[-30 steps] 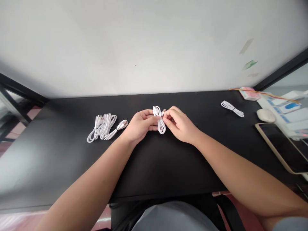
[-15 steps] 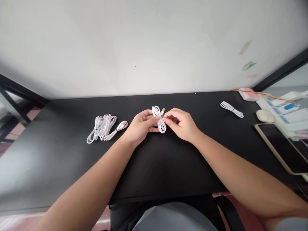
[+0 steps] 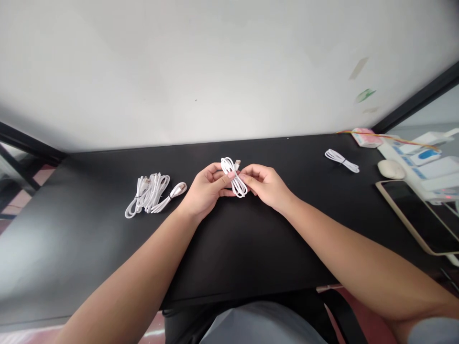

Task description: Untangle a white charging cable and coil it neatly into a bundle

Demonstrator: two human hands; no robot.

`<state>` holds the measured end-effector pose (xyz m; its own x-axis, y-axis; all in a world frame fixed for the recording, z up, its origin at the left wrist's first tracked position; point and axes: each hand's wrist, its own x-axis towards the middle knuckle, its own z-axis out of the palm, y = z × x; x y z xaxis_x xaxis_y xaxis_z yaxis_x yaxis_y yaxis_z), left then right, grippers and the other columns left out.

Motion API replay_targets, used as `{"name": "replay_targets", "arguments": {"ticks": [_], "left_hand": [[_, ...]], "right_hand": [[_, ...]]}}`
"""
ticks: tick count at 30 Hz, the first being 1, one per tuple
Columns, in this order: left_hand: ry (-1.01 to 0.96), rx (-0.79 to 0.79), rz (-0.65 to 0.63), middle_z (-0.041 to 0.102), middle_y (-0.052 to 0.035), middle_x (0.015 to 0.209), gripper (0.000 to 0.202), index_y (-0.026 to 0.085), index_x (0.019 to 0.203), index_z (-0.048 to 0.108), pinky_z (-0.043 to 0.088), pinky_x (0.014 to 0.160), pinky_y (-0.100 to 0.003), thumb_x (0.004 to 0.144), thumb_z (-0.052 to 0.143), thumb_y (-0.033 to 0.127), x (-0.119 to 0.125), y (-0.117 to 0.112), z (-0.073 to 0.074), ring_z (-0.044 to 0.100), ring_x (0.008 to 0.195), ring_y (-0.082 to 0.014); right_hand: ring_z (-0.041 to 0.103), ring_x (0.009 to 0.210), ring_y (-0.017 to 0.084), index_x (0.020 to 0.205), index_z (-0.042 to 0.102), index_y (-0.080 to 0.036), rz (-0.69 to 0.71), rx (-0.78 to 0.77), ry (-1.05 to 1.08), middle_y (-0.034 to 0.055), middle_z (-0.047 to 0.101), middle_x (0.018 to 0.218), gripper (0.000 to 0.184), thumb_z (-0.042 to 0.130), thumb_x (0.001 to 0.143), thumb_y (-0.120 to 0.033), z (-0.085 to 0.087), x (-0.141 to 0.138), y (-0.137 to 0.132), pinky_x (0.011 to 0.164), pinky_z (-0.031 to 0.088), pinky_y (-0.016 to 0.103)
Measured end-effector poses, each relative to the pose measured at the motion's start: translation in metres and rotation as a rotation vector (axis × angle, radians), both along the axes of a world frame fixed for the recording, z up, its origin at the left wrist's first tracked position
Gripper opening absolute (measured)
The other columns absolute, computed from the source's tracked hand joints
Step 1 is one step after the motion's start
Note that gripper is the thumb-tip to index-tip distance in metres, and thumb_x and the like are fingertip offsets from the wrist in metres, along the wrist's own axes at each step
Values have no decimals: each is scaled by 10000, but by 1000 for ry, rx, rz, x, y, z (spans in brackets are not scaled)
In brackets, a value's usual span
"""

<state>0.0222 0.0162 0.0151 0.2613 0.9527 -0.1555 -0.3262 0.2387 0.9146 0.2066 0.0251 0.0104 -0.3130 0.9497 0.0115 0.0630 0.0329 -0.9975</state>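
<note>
A coiled white USB cable (image 3: 239, 185) is held up over the middle of the black table, its USB plug pointing away from me. My left hand (image 3: 210, 188) pinches the bundle's middle between thumb and fingers. From the other side, my right hand (image 3: 264, 183) has its thumb and fingertips closed at the same bundle; whether a tie lies between them is hidden. To the left lies a pile of bundled white cables (image 3: 147, 193), several with dark ties. One more tied white cable (image 3: 342, 160) rests alone at the right.
The black table (image 3: 247, 248) meets a pale wall at its back edge. At the right are a phone (image 3: 418, 215), a white rounded mouse-like object (image 3: 391, 169), a pink-and-white box (image 3: 366, 138) and a white power strip (image 3: 401, 154) with plugs and wires.
My right hand has moved slightly left, closer against the cable bundle, and its fingers now reach behind it. My left hand keeps its hold. The view has shifted slightly.
</note>
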Motion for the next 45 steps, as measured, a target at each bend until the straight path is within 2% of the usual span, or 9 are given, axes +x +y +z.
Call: {"name": "replay_targets", "arguments": {"ticks": [6, 10, 18, 21, 25, 29, 33, 37, 45], "left_hand": [[19, 7, 3, 738, -36, 863, 425, 149, 1106, 629, 635, 646, -263, 777, 827, 334, 2, -2, 0, 729, 728, -150], [73, 35, 9, 752, -68, 899, 410, 126, 1095, 645, 621, 655, -242, 795, 810, 350, 3, -4, 0, 735, 755, -156], [128, 60, 60, 750, -59, 869, 443, 136, 1090, 637, 610, 653, -263, 759, 833, 355, 5, -4, -1, 722, 743, -161], [191, 88, 100, 745, -50, 841, 412, 142, 1038, 662, 548, 575, -206, 740, 841, 363, 6, -4, 0, 695, 724, -145], [256, 113, 136, 719, -22, 761, 384, 153, 998, 684, 419, 459, -169, 716, 855, 349, 6, -5, 1, 596, 582, -88], [257, 109, 106, 689, -20, 735, 414, 147, 1013, 670, 417, 420, -179, 722, 848, 381, 7, -5, 0, 570, 552, -92], [255, 90, 96, 687, -34, 745, 427, 140, 1003, 664, 439, 426, -184, 735, 834, 426, 8, -5, 3, 599, 588, -111], [280, 68, 169, 666, -26, 695, 400, 140, 901, 680, 426, 439, -179, 712, 845, 451, 11, -6, 6, 608, 619, -120], [341, 110, 140, 733, -50, 798, 395, 144, 919, 675, 550, 611, -235, 750, 811, 474, 8, -4, -1, 674, 728, -152]], "right_hand": [[632, 664, 137, 863, 687, -184, -13, 27, 56, 21, 702, 783, 267, 742, 838, -445, -2, 0, 0, 599, 516, 274], [619, 621, 124, 851, 681, -180, -33, 14, 65, 19, 703, 767, 268, 738, 841, -442, -3, 0, 1, 564, 501, 259], [595, 575, 113, 849, 670, -180, -49, 25, 27, 18, 701, 747, 282, 731, 840, -455, -2, 0, 2, 518, 473, 246], [593, 563, 116, 854, 670, -180, -54, 32, -6, 17, 698, 729, 284, 715, 851, -460, -2, 0, 1, 519, 475, 251], [627, 597, 135, 861, 669, -180, -66, 65, -77, 30, 713, 749, 278, 692, 870, -457, -3, 1, 0, 541, 490, 260], [673, 668, 166, 878, 669, -188, -77, 139, -167, 48, 738, 800, 256, 661, 900, -443, -4, 1, -3, 603, 519, 284], [665, 644, 162, 877, 684, -207, -91, 248, -255, 34, 740, 782, 219, 641, 921, -417, -1, 0, -6, 611, 517, 288], [664, 643, 156, 875, 717, -222, -86, 358, -329, 25, 755, 813, 187, 636, 926, -383, 4, -1, -10, 635, 516, 289], [617, 593, 141, 859, 729, -222, -97, 423, -390, 14, 738, 770, 197, 626, 932, -372, 5, 1, -8, 618, 481, 284]]}}
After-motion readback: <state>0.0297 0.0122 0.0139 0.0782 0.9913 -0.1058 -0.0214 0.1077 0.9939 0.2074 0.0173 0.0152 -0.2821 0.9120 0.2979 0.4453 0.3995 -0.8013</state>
